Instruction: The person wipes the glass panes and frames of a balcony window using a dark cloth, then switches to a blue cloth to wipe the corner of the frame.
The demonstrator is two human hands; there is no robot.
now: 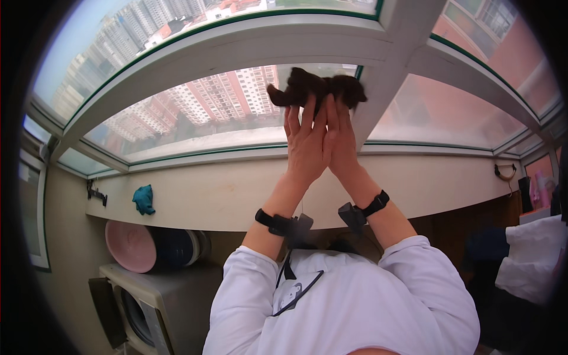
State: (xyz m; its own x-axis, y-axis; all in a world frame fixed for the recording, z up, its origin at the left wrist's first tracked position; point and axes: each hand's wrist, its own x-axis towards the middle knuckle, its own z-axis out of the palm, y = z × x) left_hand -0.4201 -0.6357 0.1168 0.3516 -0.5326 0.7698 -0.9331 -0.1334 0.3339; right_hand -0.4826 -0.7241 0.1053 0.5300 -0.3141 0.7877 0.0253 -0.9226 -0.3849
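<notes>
A crumpled dark brown cloth is in front of the window pane, near its right end by the white frame post. My left hand has its fingers extended up onto the cloth's lower side. Close against it, my right hand reaches the cloth's right part, the two hands touching along their inner edges. Both hold the cloth between them. Fingertips are partly hidden by the fabric, and I cannot tell how firmly it presses on the glass. Each wrist wears a black strap with a small device.
Below the window runs a pale sill, with a teal cloth at its left. A pink basin lies tipped on a front-loading washing machine whose door stands open. White fabric and a pink bottle are at the right.
</notes>
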